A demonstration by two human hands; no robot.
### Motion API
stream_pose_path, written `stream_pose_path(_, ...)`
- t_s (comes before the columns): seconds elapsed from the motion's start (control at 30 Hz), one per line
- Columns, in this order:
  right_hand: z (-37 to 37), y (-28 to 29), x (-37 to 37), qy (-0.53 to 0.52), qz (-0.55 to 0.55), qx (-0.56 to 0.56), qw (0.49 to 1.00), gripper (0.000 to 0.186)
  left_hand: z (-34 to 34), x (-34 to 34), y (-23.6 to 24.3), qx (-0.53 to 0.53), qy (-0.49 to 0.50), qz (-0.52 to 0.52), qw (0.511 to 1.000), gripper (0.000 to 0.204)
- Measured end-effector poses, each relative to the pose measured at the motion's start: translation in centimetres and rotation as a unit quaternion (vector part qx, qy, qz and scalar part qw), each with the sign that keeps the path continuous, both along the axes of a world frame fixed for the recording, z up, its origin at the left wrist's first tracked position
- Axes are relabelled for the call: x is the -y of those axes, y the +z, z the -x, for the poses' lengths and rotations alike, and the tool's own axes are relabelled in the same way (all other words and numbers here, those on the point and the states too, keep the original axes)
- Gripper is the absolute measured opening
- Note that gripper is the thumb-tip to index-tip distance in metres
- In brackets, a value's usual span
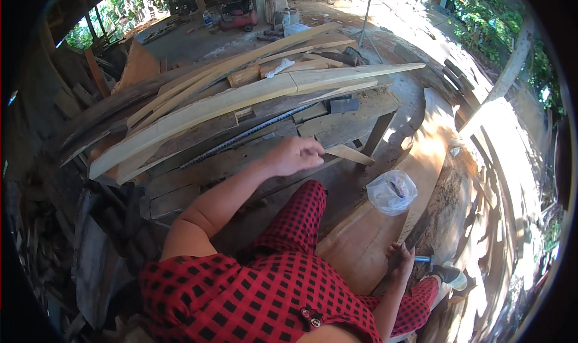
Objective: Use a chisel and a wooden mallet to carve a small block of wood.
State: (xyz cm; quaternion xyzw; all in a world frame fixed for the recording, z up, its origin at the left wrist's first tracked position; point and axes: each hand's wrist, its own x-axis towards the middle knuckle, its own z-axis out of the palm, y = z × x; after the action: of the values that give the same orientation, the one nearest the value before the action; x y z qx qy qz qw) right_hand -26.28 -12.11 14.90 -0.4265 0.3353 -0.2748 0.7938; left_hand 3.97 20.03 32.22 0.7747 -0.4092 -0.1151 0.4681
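My left hand [296, 156] is over the near edge of the wooden bench [337, 123], its fingers curled together. Whatever they may hold is too small to make out. Just right of its fingertips is a short tapered wood piece [350, 154]; contact between them is unclear. Low on the right, my right hand [400, 260] is closed round a hammer [424, 259] with a blue shaft, its dark head pointing right. A clear plastic bag [392, 192] with small contents sits on a broad plank [361, 228] beyond that hand.
A long pale curved timber [241, 105] lies across the bench, with a saw-like toothed strip [241, 135] behind my left hand. A dark block [344, 105] rests nearby. Scrap wood [500, 204] piles up at right. A red compressor [238, 17] stands far back.
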Motion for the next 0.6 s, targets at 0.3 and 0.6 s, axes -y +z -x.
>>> stream_pose_path(0.3, 2.9, -0.7, -1.1, -0.019, -0.137, 0.035, 0.990, 0.029, -18.7, -12.6, 9.6, 0.322, 0.376, -0.234, 0.837, 0.023)
stream_pose_path(0.6, 3.7, -2.6, -0.8, -0.075, -0.049, -0.120, 0.989, 0.031, -22.6, -14.4, 4.9, 0.315, 0.338, -0.268, 0.845, 0.044)
